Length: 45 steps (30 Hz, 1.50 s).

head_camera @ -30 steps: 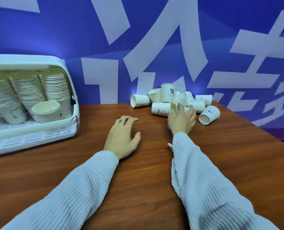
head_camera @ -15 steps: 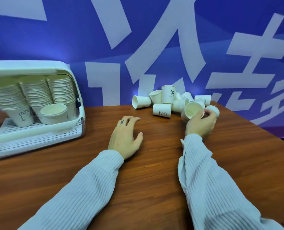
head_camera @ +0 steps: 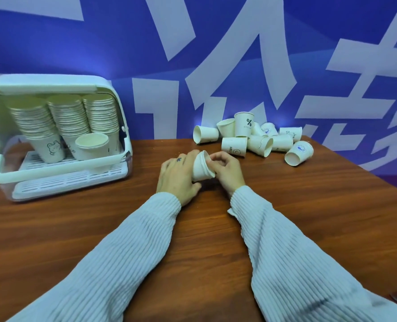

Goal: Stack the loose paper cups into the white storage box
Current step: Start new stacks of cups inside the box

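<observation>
Both hands meet at the table's middle around one white paper cup. My left hand curls round its side and base. My right hand pinches its rim, which points up and to the right. A pile of several loose paper cups lies at the back of the table, to the right of my hands. The white storage box stands open at the left; inside are three tall leaning cup stacks and a short one in front.
The brown wooden table runs from the box to the right edge, which slants away at the far right. A blue wall with large white characters stands directly behind the cups and the box.
My right hand took a cup from the pile and brought it left and nearer to me. My left hand lifted off the table and closed round that cup.
</observation>
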{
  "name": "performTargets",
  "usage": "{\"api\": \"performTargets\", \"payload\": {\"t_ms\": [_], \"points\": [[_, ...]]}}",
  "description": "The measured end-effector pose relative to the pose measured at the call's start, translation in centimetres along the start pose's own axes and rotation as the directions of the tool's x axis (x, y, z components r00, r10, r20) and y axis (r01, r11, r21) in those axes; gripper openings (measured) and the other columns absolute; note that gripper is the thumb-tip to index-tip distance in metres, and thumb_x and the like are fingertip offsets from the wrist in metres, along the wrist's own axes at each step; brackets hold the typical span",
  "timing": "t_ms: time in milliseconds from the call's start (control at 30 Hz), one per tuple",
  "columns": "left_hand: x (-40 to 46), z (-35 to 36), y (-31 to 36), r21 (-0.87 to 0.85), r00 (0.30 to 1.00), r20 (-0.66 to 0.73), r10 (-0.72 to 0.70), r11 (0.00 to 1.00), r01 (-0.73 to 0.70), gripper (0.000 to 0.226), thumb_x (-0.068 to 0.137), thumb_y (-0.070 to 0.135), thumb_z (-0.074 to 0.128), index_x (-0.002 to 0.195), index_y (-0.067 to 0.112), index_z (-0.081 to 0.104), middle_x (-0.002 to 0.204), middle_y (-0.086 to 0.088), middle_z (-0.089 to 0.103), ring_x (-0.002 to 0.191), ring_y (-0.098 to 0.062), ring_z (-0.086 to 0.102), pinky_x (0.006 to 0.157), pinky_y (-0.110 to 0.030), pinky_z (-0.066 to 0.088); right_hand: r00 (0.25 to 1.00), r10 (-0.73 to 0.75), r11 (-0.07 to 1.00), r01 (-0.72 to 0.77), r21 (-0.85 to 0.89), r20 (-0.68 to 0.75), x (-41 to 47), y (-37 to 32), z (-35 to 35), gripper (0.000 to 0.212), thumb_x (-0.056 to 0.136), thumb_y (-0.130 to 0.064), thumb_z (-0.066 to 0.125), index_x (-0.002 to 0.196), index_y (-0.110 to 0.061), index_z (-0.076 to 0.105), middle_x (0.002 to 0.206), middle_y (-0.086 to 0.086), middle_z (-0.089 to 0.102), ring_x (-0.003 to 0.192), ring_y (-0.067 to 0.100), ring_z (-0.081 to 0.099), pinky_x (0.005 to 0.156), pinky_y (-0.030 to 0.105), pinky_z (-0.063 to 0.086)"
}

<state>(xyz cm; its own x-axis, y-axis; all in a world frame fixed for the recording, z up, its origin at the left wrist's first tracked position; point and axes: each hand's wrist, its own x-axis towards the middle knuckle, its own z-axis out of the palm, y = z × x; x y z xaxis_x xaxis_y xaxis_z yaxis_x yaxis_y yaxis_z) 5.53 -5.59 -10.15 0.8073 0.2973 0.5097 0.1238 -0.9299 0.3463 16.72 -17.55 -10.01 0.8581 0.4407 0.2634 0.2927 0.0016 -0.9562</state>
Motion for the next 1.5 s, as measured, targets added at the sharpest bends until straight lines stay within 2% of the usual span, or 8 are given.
{"api": "performTargets", "payload": {"t_ms": [400, 600, 800, 900, 1000, 1167, 1300, 1500], "points": [[-0.3, -2.2, -1.0, 0.010, 0.989, 0.145, -0.032, 0.999, 0.031, 0.070, 0.080, 0.032, 0.074, 0.138, 0.034, 0.035, 0.118, 0.004, 0.054, 0.106, -0.019, 0.054, 0.077, -0.035, 0.041, 0.997, 0.063, 0.998, -0.063, -0.002, 0.044, -0.5, -0.4, 0.0, 0.007, 0.085, -0.019, 0.073, 0.087, -0.014, 0.070, 0.088, 0.004, 0.071, 0.084, 0.020, 0.064, 0.081, 0.046, 0.055], [-1.0, -9.0, -6.4, -0.022, 0.977, -0.122, -0.175, 0.985, 0.173, 0.073, 0.074, 0.034, 0.076, 0.137, 0.030, 0.039, 0.123, -0.004, 0.060, 0.110, -0.034, 0.059, 0.085, -0.045, 0.051, 0.968, 0.061, 0.980, -0.012, 0.200, -0.243, 0.8, -5.6, 2.1, 0.007, 0.097, -0.023, 0.058, 0.092, -0.019, 0.063, 0.086, 0.002, 0.062, 0.080, 0.020, 0.055, 0.065, 0.032, 0.043], [-0.2, -17.1, -9.2, -0.547, 0.736, -0.508, -0.447, 0.828, 0.126, 0.078, 0.086, 0.060, 0.062, 0.142, 0.014, 0.031, 0.132, -0.004, 0.056, 0.117, -0.020, 0.057, 0.102, -0.035, 0.045, 0.985, -0.167, 0.985, 0.165, -0.049, -0.043, 1.9, -12.3, 12.6, 0.006, 0.089, -0.033, 0.067, 0.086, -0.028, 0.067, 0.077, -0.002, 0.074, 0.069, 0.024, 0.075, 0.066, 0.045, 0.063], [-1.1, -19.4, -10.6, -0.601, 0.618, -0.577, -0.534, 0.790, 0.123, 0.063, 0.096, 0.045, 0.061, 0.140, 0.008, 0.035, 0.124, 0.002, 0.054, 0.105, -0.008, 0.057, 0.087, -0.006, 0.039, 0.958, -0.282, 0.926, 0.286, -0.248, 0.053, 2.5, -13.7, 17.3, 0.013, 0.089, -0.037, 0.064, 0.087, -0.026, 0.070, 0.076, -0.005, 0.074, 0.080, 0.025, 0.072, 0.075, 0.042, 0.060], [-1.5, -20.2, -12.2, -0.640, 0.551, -0.598, -0.582, 0.761, 0.110, 0.060, 0.096, 0.044, 0.063, 0.138, 0.010, 0.039, 0.121, 0.004, 0.055, 0.105, -0.009, 0.058, 0.077, -0.001, 0.038, 0.928, -0.328, 0.793, 0.372, -0.483, 0.177, 3.1, -13.8, 20.9, 0.017, 0.094, -0.027, 0.056, 0.105, -0.025, 0.070, 0.097, 0.005, 0.075, 0.096, 0.034, 0.065, 0.078, 0.038, 0.050], [-1.6, -19.5, -12.7, -0.622, 0.568, -0.553, -0.610, 0.755, 0.206, 0.055, 0.096, 0.040, 0.066, 0.138, 0.014, 0.041, 0.117, 0.008, 0.056, 0.098, -0.005, 0.055, 0.072, 0.004, 0.031, 0.913, -0.267, 0.628, 0.408, -0.662, 0.309, 3.8, -13.8, 23.6, 0.020, 0.091, -0.020, 0.056, 0.108, -0.019, 0.067, 0.108, 0.015, 0.071, 0.099, 0.041, 0.062, 0.077, 0.041, 0.050], [-1.5, -18.2, -14.5, -0.556, 0.612, -0.521, -0.595, 0.780, 0.285, 0.051, 0.086, 0.050, 0.073, 0.122, 0.029, 0.044, 0.121, 0.003, 0.064, 0.111, -0.020, 0.060, 0.087, -0.025, 0.039, 0.921, -0.170, 0.614, 0.377, -0.694, 0.350, 3.3, -12.0, 24.3, 0.008, 0.090, -0.017, 0.058, 0.096, -0.018, 0.063, 0.100, 0.011, 0.068, 0.092, 0.036, 0.061, 0.075, 0.038, 0.048], [-1.3, -16.6, -15.0, -0.518, 0.720, -0.482, -0.499, 0.825, 0.225, 0.073, 0.084, 0.035, 0.081, 0.141, 0.020, 0.038, 0.137, 0.006, 0.052, 0.123, -0.012, 0.051, 0.100, -0.022, 0.038, 0.925, -0.162, 0.665, 0.360, -0.654, 0.345, 2.9, -10.3, 24.5, 0.017, 0.094, -0.023, 0.054, 0.103, -0.025, 0.069, 0.107, 0.011, 0.072, 0.100, 0.038, 0.065, 0.085, 0.044, 0.055]]}}
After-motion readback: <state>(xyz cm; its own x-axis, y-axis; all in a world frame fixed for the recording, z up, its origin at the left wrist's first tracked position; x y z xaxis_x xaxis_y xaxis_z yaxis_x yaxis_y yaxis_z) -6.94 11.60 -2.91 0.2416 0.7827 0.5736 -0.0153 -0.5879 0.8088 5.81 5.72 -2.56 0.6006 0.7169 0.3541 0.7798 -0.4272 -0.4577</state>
